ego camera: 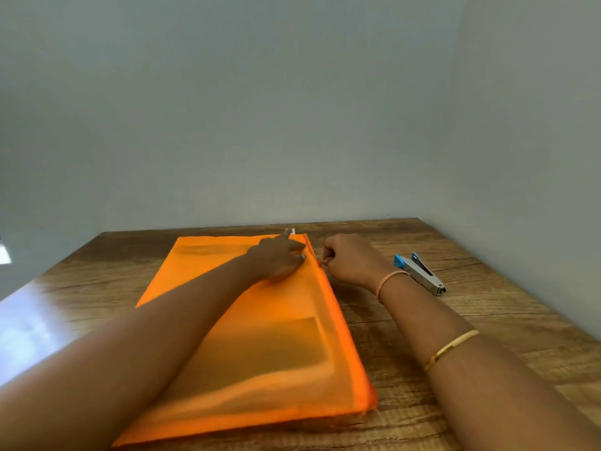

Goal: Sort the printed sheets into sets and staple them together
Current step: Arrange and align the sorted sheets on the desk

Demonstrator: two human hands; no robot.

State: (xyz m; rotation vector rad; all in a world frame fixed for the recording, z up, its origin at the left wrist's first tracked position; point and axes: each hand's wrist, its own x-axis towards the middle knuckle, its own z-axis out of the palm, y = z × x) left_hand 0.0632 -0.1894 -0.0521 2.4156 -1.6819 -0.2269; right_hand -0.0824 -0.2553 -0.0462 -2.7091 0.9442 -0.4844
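An orange zip pouch [276,346] lies flat on the wooden table [455,336], its zip edge along the right side. My left hand [279,258] presses on the pouch's far right corner with straight fingers. My right hand [349,258] sits just right of that edge and pinches the small orange zip pull [320,262]. A darker rectangle shows through the pouch's fabric near me. A metal stapler [421,273] with a blue end lies on the table to the right of my right wrist. No loose sheets are in view.
The table meets grey walls at the back and right. A small white object [292,231] pokes out behind the pouch's far corner. Bright glare covers the table's left side [29,330].
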